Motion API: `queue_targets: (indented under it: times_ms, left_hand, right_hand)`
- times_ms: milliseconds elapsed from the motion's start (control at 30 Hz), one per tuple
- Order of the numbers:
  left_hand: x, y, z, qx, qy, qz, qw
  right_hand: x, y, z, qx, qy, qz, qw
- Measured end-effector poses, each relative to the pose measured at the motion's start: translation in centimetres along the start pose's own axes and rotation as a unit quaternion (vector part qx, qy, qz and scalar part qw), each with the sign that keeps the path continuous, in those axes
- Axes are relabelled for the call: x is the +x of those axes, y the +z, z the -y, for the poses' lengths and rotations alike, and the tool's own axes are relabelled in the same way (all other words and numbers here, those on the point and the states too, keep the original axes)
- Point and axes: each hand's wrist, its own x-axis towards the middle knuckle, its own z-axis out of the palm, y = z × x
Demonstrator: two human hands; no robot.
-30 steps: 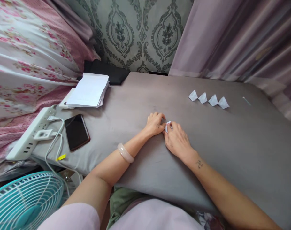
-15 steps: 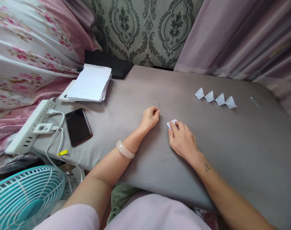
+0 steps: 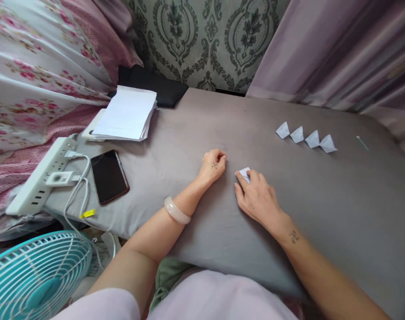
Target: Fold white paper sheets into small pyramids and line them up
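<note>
My right hand (image 3: pixel 259 194) lies over a small folded white paper (image 3: pixel 244 173) on the grey-covered table. Its fingers are stretched out, with the fingertips on the paper and the thumb apart from it; part of the paper is hidden beneath them. To the left of it, my left hand (image 3: pixel 214 165) rests on the cloth, curled into a loose fist. I see nothing in its fingers, and it is apart from the paper. Several folded paper pieces (image 3: pixel 312 139), each with a pointed top, stand in a slanting row farther off at the right.
A stack of white paper (image 3: pixel 125 113) is at the back left, beside a black folded item (image 3: pixel 152 85). Nearer are a phone (image 3: pixel 109 177), a power strip (image 3: pixel 38 178) with cables and a turquoise fan (image 3: pixel 38 275). A thin greenish stick (image 3: pixel 362 142) lies far right.
The view has shifted slightly. My right fingers have slid a little on the folded paper, and more of it shows now. My left hand keeps its curled pose.
</note>
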Motion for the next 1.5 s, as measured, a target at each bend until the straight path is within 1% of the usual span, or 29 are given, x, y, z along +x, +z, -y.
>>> queue_targets:
  times_ms: [167, 367, 467, 533, 667, 767, 833, 900, 1000, 1100, 1167, 1233, 1300, 1333, 1367, 1433, 1500]
  left_hand:
    - [0.1, 0.1, -0.1, 0.011, 0.013, 0.008, 1.000]
    - [-0.2, -0.1, -0.1, 0.031, 0.031, 0.019, 0.999]
    - [-0.3, -0.2, -0.3, 0.046, 0.039, 0.023, 0.998]
    - [-0.6, 0.0, -0.4, 0.068, 0.058, 0.026, 0.996]
    - [-1.5, 0.8, -0.8, 0.123, 0.127, 0.054, 0.983]
    - [-2.1, 1.5, -1.2, 0.147, 0.157, 0.088, 0.973]
    - [-2.2, 1.8, -1.4, 0.154, 0.155, 0.104, 0.970]
    - [-2.0, 1.8, -1.5, 0.151, 0.139, 0.119, 0.971]
    - [-1.7, 1.6, -1.5, 0.133, 0.120, 0.128, 0.975]
    - [-1.6, 1.4, -1.4, 0.076, 0.096, 0.139, 0.983]
    - [-1.7, 1.3, -1.3, 0.012, 0.067, 0.155, 0.986]
    - [-1.9, 1.0, -1.3, -0.071, 0.032, 0.160, 0.984]
    - [-2.1, 0.7, -1.4, -0.169, 0.002, 0.162, 0.972]
    - [-2.1, 0.6, -1.6, -0.216, -0.006, 0.160, 0.963]
    - [-2.2, 0.5, -1.7, -0.258, -0.007, 0.156, 0.953]
    - [-2.3, 0.3, -2.1, -0.322, 0.001, 0.148, 0.935]
    - [-2.6, 0.4, -2.5, -0.365, 0.007, 0.150, 0.919]
  right_hand:
    - [0.5, -0.5, -0.2, -0.012, -0.028, 0.016, 0.999]
    - [-0.3, -0.2, -2.6, 0.046, -0.041, -0.006, 0.998]
    - [-0.7, 0.0, -2.7, 0.050, -0.043, -0.014, 0.998]
    - [-0.7, 0.0, -2.3, 0.041, -0.035, -0.022, 0.998]
    - [-0.1, -0.2, -2.1, 0.042, -0.029, -0.028, 0.998]
    - [0.2, 0.1, -2.6, 0.081, -0.019, -0.043, 0.996]
    - [0.3, 0.8, -3.0, 0.123, -0.012, -0.065, 0.990]
    - [0.3, 1.7, -3.4, 0.169, -0.004, -0.096, 0.981]
    - [0.6, 3.0, -4.0, 0.270, 0.027, -0.142, 0.952]
    - [1.1, 3.9, -4.8, 0.388, 0.062, -0.166, 0.905]
    - [1.3, 4.2, -5.3, 0.428, 0.089, -0.179, 0.881]
    - [1.4, 4.3, -5.6, 0.447, 0.115, -0.184, 0.868]
    - [1.4, 4.2, -5.6, 0.480, 0.141, -0.172, 0.849]
    - [1.4, 4.0, -5.5, 0.508, 0.155, -0.160, 0.832]
    - [1.4, 3.8, -5.4, 0.544, 0.168, -0.148, 0.808]
    - [1.4, 3.1, -4.9, 0.630, 0.177, -0.121, 0.746]
    - [1.3, 2.3, -4.3, 0.709, 0.166, -0.100, 0.678]
